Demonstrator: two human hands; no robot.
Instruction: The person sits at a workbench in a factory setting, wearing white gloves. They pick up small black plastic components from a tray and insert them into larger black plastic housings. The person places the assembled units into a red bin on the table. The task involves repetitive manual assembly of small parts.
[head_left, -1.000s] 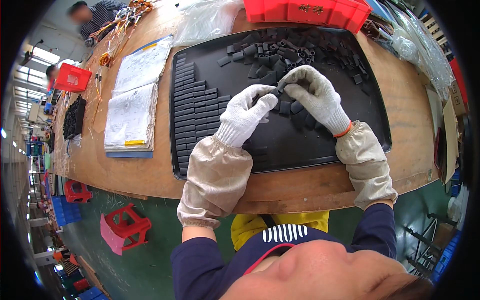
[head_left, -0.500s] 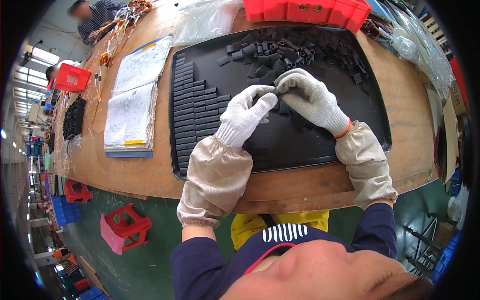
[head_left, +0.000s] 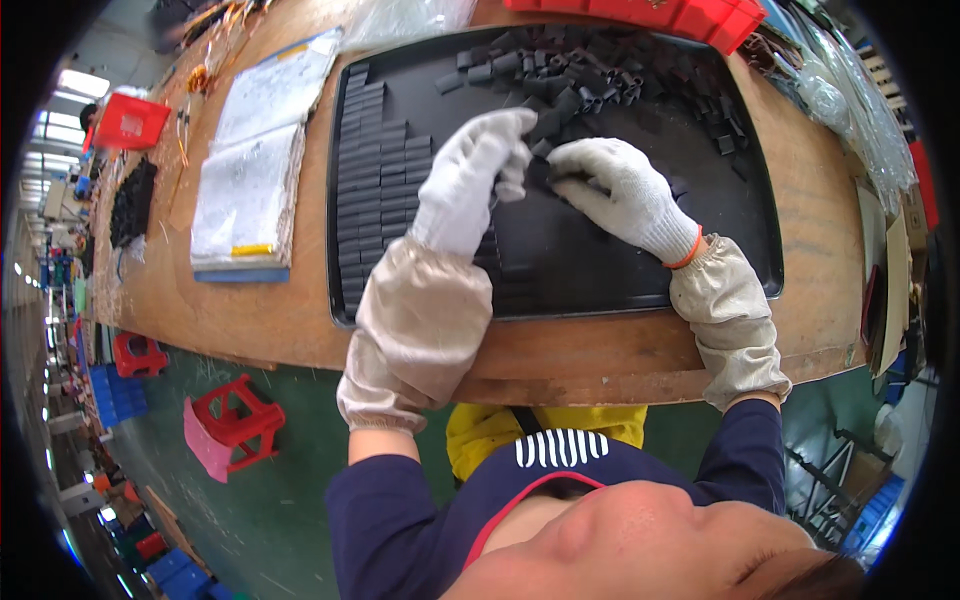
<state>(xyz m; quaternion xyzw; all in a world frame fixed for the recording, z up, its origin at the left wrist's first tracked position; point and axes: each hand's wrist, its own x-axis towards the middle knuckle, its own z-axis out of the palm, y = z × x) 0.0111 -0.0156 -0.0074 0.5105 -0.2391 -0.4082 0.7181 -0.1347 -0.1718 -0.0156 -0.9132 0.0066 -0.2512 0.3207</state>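
Observation:
A large black tray lies on the table before me. Short black tubes lie in neat rows along its left side, and a loose heap of black tubes fills the far part. My left hand, in a white knit glove, hovers over the middle of the tray with fingers stretched toward the heap and thumb apart; nothing shows in it. My right hand, gloved with an orange cuff edge, is bent into a pinch just right of it. Whatever its fingertips hold is too dark to make out.
An open paper booklet lies left of the tray on the wooden table. A red bin and clear plastic bags are at the far side. Further left are a red crate and a black tray; a red stool stands on the floor.
My hands were together at a small black piece; now they are apart. The left hand has moved left and its fingers have straightened. My right hand stays nearly in place. The view has shifted slightly.

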